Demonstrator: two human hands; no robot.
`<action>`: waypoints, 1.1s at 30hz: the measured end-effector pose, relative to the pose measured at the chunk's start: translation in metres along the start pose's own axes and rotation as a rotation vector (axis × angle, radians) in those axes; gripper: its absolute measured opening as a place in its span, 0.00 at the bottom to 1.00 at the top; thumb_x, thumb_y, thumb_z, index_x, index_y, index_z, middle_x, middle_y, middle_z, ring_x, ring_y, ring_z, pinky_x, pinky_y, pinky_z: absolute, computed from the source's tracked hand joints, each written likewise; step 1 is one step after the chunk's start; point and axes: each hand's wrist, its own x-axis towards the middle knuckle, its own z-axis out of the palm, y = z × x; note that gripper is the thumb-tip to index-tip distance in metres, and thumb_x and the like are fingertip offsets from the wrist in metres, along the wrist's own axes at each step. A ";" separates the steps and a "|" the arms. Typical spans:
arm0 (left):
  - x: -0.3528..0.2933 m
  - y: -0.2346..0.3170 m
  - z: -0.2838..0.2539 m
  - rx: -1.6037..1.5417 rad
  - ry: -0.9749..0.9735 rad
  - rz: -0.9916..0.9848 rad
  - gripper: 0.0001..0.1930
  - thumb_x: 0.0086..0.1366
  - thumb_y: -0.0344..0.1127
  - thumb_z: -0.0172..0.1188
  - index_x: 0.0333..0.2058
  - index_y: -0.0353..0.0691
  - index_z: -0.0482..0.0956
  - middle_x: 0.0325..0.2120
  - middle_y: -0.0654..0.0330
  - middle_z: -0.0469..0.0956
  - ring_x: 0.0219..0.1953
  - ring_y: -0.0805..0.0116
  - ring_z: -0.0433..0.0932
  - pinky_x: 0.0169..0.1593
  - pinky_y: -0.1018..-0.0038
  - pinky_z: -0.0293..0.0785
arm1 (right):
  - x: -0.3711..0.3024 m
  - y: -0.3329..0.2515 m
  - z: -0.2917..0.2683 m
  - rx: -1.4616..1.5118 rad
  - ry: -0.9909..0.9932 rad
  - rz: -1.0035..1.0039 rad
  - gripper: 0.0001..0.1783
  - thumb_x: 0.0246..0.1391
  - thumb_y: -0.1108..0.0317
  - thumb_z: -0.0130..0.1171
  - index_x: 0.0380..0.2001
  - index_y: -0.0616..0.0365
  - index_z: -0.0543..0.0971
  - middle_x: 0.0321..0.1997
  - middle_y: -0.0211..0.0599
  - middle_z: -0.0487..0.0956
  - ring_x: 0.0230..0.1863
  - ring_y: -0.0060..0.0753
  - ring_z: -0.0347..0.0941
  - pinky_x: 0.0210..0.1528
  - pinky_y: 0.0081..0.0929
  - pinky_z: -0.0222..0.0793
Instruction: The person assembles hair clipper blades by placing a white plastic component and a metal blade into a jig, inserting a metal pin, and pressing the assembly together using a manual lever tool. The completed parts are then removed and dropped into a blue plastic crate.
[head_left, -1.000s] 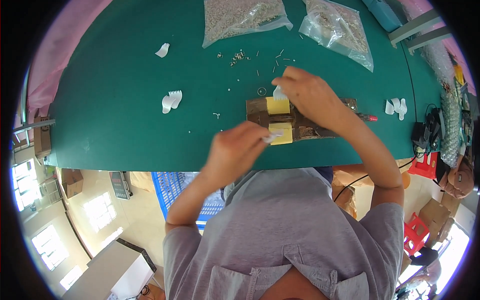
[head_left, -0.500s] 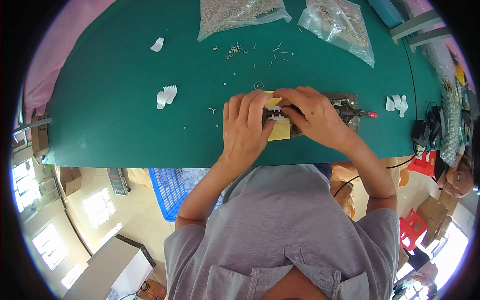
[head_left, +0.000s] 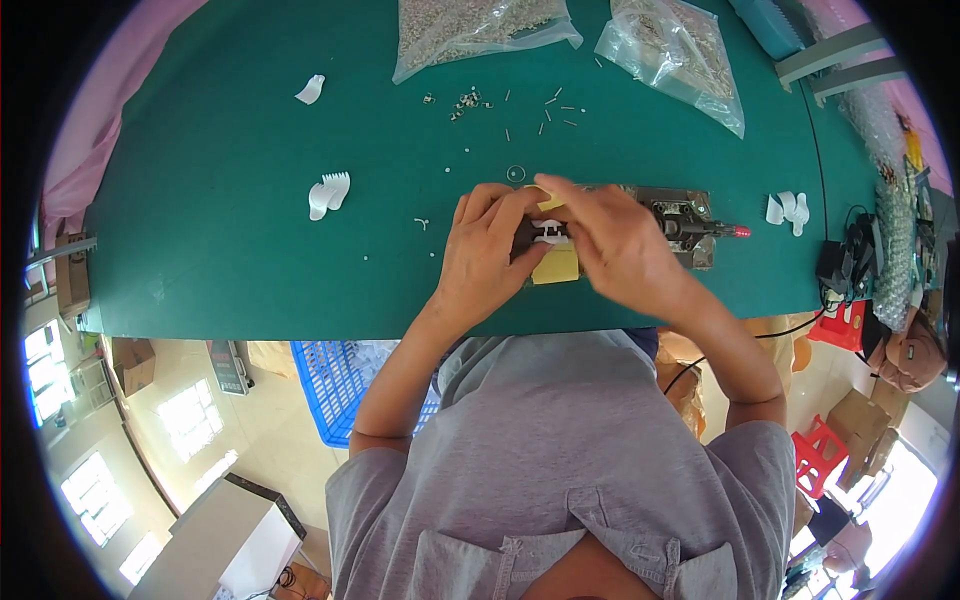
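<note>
- The small white part (head_left: pixel 549 232) sits on the metal press fixture (head_left: pixel 672 222), near the front edge of the green table (head_left: pixel 220 250). Both my hands meet over it, so most of it is hidden from me.
- My left hand (head_left: pixel 480 262) has its fingertips curled in, pinching at the white part. My right hand (head_left: pixel 622 247) lies across the fixture from 3 o'clock, fingers closed down on the same spot. Whether I truly grip the part or only press on it, I cannot tell.
- The part is tiny. If either pinch slackens, I judge it could tip off its seat and skid across the table.
- The yellow pads (head_left: pixel 556 264) lie just under my fingers at 6 o'clock. A nudge could shift them and spoil the seating.
- The red-tipped lever (head_left: pixel 716 231) juts out at 3 o'clock. My right wrist could knock it while my fingers are in the fixture, and pinch them.
- Loose pins and screws (head_left: pixel 505 105) lie scattered at 12 o'clock, below two clear bags (head_left: pixel 470 25). A sweeping sleeve could scatter them.
</note>
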 end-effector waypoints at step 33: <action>-0.005 -0.017 0.015 -0.106 0.095 0.118 0.16 0.50 0.27 0.75 0.40 0.41 0.86 0.37 0.59 0.82 0.47 0.55 0.77 0.50 0.61 0.75 | 0.016 -0.002 -0.026 0.014 -0.141 0.079 0.08 0.52 0.76 0.69 0.33 0.58 0.79 0.30 0.34 0.82 0.39 0.36 0.78 0.38 0.34 0.76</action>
